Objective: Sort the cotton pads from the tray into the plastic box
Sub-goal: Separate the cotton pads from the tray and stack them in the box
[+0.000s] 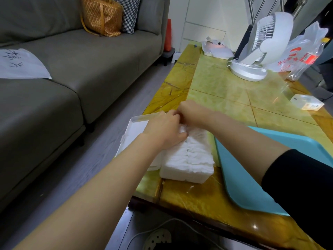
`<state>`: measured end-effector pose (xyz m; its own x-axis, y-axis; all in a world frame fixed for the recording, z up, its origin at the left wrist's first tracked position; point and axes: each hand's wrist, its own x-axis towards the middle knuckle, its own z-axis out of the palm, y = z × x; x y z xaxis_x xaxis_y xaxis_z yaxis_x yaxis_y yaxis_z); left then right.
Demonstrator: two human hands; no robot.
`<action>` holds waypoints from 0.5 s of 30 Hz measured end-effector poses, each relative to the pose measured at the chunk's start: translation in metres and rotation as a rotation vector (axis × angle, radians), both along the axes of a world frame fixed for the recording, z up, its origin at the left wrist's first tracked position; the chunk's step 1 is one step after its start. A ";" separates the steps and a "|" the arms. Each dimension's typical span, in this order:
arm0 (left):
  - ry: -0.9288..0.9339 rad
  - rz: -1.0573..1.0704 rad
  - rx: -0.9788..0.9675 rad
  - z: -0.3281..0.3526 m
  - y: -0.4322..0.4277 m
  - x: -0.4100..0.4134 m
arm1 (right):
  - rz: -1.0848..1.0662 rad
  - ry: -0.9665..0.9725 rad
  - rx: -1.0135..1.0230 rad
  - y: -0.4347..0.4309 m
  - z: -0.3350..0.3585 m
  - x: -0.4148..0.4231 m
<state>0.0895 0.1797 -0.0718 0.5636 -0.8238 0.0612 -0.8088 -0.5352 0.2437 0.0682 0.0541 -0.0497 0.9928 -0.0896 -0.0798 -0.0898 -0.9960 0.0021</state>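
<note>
Cotton pads point(189, 157) packed in rows inside the plastic box point(182, 175), which sits at the table's point(216, 83) near-left edge; box lid point(134, 129) lies open to the left, hanging past that edge. Left hand point(164, 130) on the pads at the box's far end, fingers curled down into them, thumb against the stack; right hand point(191, 112) just beyond, touching the left, curled, fingers hidden, so grip cannot be told. Teal tray point(239, 170) just right of the box, at the near-right edge. Far end: white fan point(261, 46), plastic bag point(302, 53); small carton point(306, 102) on the right edge. Grey sofa point(72, 69) left of the table.
</note>
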 end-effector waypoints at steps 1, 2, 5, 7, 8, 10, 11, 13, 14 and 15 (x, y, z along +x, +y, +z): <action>0.007 0.015 -0.020 0.000 0.001 -0.001 | 0.013 0.020 -0.037 0.003 0.001 0.001; 0.012 0.029 -0.044 -0.001 0.001 -0.002 | 0.026 0.031 -0.063 0.004 0.001 0.001; 0.030 0.044 -0.121 -0.004 0.001 -0.006 | 0.036 0.037 -0.066 0.002 -0.004 -0.007; 0.012 0.037 -0.112 -0.006 0.001 -0.005 | 0.009 -0.007 0.072 -0.003 -0.009 -0.015; 0.004 0.038 -0.097 -0.007 0.000 -0.004 | -0.011 -0.044 0.148 -0.005 -0.012 -0.020; 0.019 0.047 -0.076 -0.008 0.000 -0.003 | -0.029 -0.146 0.215 -0.008 -0.017 -0.027; 0.038 0.053 -0.073 -0.008 0.000 -0.003 | -0.028 -0.190 0.214 -0.009 -0.019 -0.030; 0.068 0.061 -0.085 -0.009 -0.001 -0.003 | -0.026 -0.233 0.207 -0.006 -0.020 -0.034; 0.079 0.061 -0.091 -0.010 -0.001 -0.003 | -0.019 -0.232 0.207 -0.004 -0.020 -0.037; 0.095 0.063 -0.090 -0.010 -0.001 -0.003 | -0.006 -0.221 0.205 -0.002 -0.020 -0.040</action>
<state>0.0864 0.1783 -0.0815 0.6208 -0.7801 0.0771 -0.7453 -0.5568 0.3667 0.0281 0.0518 -0.0700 0.9876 -0.0997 0.1210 -0.0714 -0.9730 -0.2193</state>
